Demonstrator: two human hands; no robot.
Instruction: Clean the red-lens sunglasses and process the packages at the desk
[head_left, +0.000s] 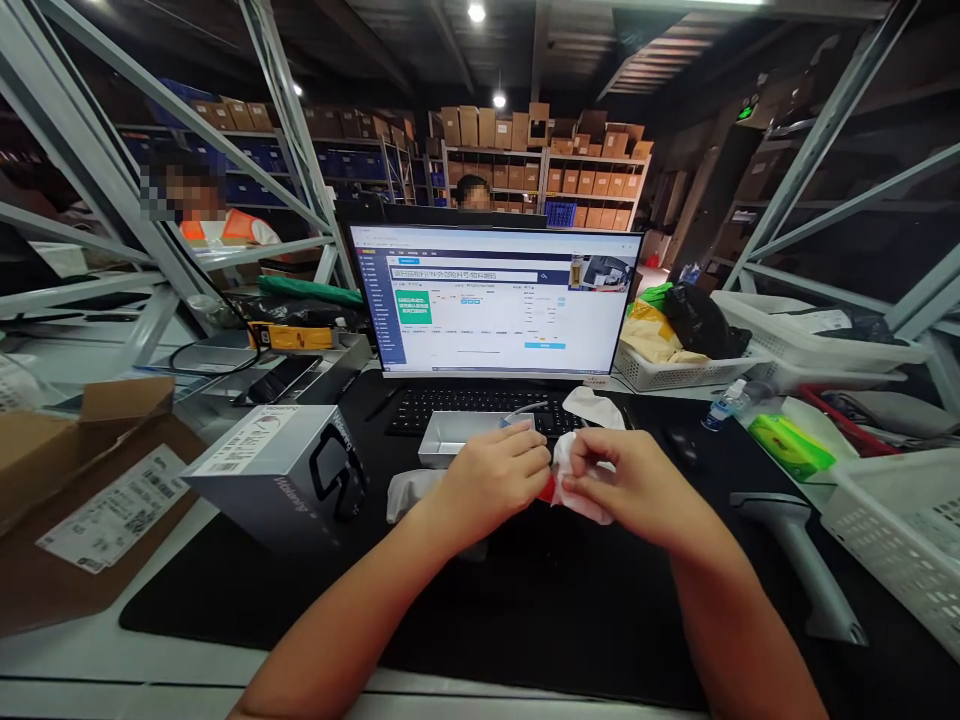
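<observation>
Above the black desk mat, my left hand [491, 472] is closed, its fingers curled over an item they mostly hide. A small red part [549, 489] shows beside its fingers. With thumb and fingertips pinched, my right hand [634, 485] holds a crumpled white tissue [583, 505] against that red part. Just behind my left hand lies an open silver-white box [442, 438]. Another white crumpled piece [409, 492] rests left of my left wrist, and a white sheet [594, 408] lies beyond my right hand.
A grey printed box [281, 485] and an open cardboard carton [97, 500] stand at left. Behind are a keyboard [420, 405] and a lit monitor [487, 320]. At right lie a mouse [681, 447], a barcode scanner [799, 560], a small bottle [724, 408] and white baskets [900, 520].
</observation>
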